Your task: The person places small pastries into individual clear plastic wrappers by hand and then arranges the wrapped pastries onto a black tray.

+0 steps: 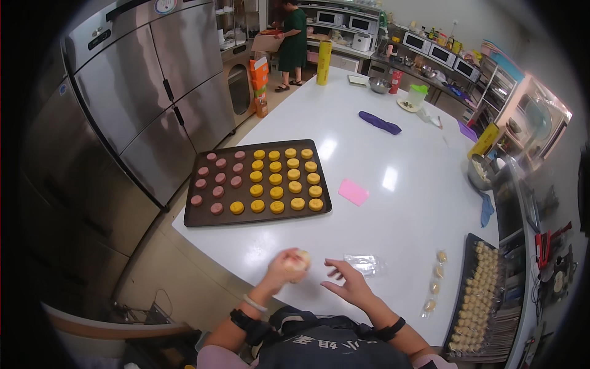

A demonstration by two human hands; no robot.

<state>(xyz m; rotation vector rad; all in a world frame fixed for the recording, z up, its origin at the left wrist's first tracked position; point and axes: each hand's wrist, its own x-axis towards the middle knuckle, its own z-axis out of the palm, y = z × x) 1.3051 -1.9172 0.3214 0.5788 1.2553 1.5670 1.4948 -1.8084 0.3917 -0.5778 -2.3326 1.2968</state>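
My left hand (283,272) is closed around a pale, yellowish round pastry (302,259), blurred and partly covered by the fingers. To its right, my right hand (353,284) is held above the table with nothing in it, thumb and fingers apart. Clear plastic bags (361,264) lie on the white table (270,237) just beyond my right hand. Ahead of my left hand is a dark baking tray (258,219) bearing rows of small round pastries, pinkish ones (220,178) on the left and yellow ones (276,179) in the middle and right.
Wrapped pastries (436,286) form a short line at right, beside a dark tray (462,280) of many more. A pink scraper (353,192), purple cloth (380,123) and bowl (379,85) lie farther off. Steel fridges (132,92) stand left; a person (294,40) works at the back.
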